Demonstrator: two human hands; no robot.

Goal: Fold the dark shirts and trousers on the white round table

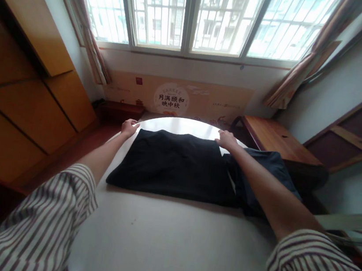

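Note:
A folded black cloth point(177, 166), seemingly a garment, lies flat across the white round-ended table point(167, 240). At its far left corner is my left hand point(129, 128), thumb and fingers apart, the thumb beside the cloth's edge. My right hand point(227, 140) rests at the far right corner, its thumb against the cloth and its fingers spread over the table. Beneath my right forearm lies a second, dark blue-grey cloth point(273, 165), loosely heaped and partly covered by the arm. It meets the right side of the black cloth.
A wooden bench or low table point(280, 139) stands beyond the table on the right. Orange-brown cabinets point(31, 107) line the left side. A printed banner point(206, 99) hangs under the barred window point(219, 20), between tied curtains point(287, 87). A framed panel point(355, 131) leans at the right wall.

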